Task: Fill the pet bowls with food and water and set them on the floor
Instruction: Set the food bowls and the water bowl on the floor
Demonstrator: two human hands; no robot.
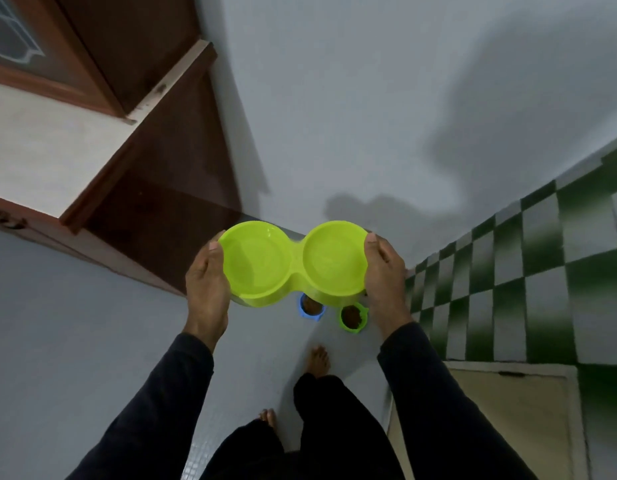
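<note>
The lime double bowl (293, 263) is held level in the air, the left hand (207, 282) and right hand (385, 277) each gripping one end, thumbs over the rim. Its wells look empty or hold clear water; I cannot tell which. Below, a blue bowl (312, 308) and a green bowl (352, 317) of brown food sit on the floor (92, 341), so setting-down seems in hand, calling for a level descent beside them.

The double bowl (293, 263) hides part of the blue bowl (312, 308) below.
</note>
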